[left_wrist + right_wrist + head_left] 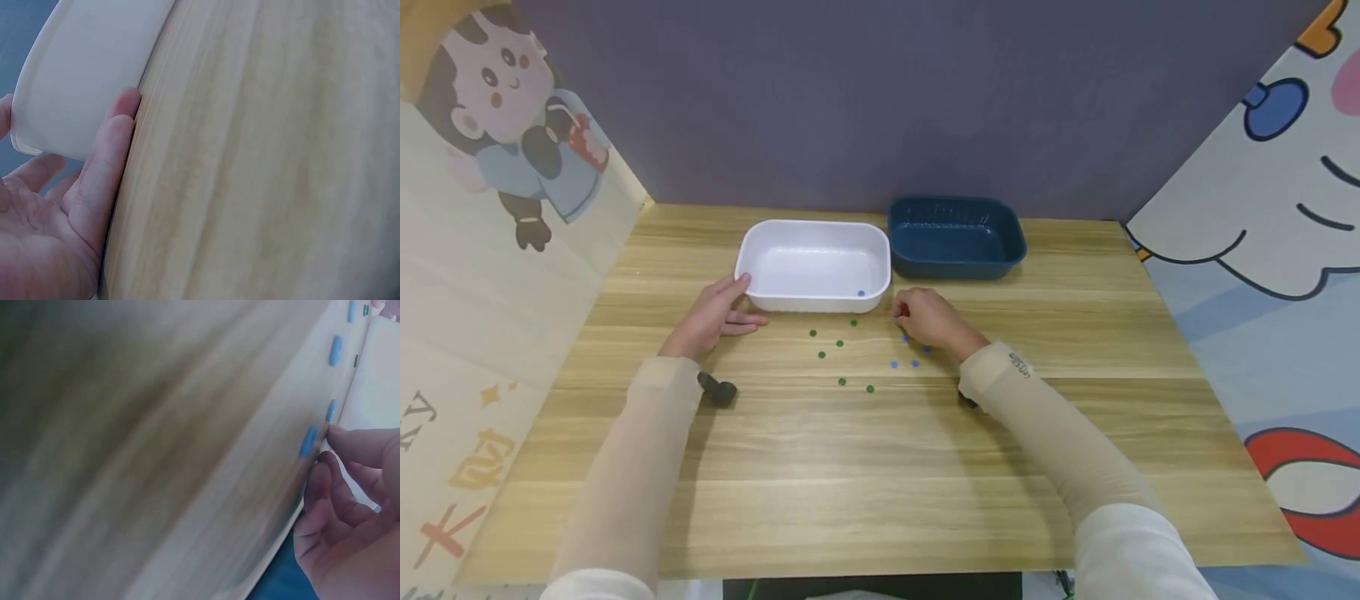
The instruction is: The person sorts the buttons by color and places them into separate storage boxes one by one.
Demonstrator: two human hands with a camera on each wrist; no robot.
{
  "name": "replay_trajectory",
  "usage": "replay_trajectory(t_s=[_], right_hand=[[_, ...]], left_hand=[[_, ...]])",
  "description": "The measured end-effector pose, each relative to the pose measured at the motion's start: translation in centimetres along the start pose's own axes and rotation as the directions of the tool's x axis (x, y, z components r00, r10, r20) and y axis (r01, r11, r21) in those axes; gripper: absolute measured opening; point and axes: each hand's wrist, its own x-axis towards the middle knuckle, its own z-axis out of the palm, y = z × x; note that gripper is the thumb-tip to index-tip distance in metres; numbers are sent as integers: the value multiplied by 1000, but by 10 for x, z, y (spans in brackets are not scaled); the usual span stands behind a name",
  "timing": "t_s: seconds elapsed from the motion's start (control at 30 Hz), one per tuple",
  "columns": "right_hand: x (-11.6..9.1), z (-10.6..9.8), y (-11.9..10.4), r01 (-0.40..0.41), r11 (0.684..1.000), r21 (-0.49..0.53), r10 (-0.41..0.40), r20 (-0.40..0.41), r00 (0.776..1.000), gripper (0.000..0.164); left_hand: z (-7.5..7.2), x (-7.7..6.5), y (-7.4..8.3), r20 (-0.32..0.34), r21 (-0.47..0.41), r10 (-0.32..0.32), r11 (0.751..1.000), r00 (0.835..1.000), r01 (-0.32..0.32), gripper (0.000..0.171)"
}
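Observation:
My left hand touches the near left corner of a white bin. Its thumb meets the rim, while the straight fingers lie low along the outer wall. My right hand, fingers curled, is just off the bin's near right corner. A small blue disc shows at its fingertips, apparently pinched; the wrist view hides it. Several more blue discs lie on the table below that hand. One blue disc is inside the white bin. Several green discs are scattered between the hands.
A dark blue bin stands right beside the white one, against the purple back panel. Both sit on a wood-grain table. Printed walls flank it on either side.

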Motion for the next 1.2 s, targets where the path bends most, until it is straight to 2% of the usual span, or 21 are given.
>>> replay_trajectory(t_s=[0.33, 0.63, 0.83, 1.07, 1.2], right_hand=[[-2, -5, 1, -45, 990, 131, 57, -94, 994, 3], [2, -16, 3, 11, 968, 249, 51, -241, 969, 14], [-1, -22, 0, -27, 921, 390, 145, -275, 950, 13], [2, -26, -11, -20, 811, 584, 217, -269, 938, 18], [4, -25, -18, -27, 800, 600, 220, -252, 942, 15]], left_hand=[[-3, -1, 0, -2, 2, 27, 1000, 1000, -27, 74], [-5, -2, 2, -6, 7, 38, 999, 999, -38, 75], [-2, 0, -1, 11, 6, 38, 999, 999, -38, 76], [-2, 3, -6, -17, 8, 57, 998, 998, -57, 74], [-1, 3, -10, -27, -8, 87, 996, 996, -87, 72]])
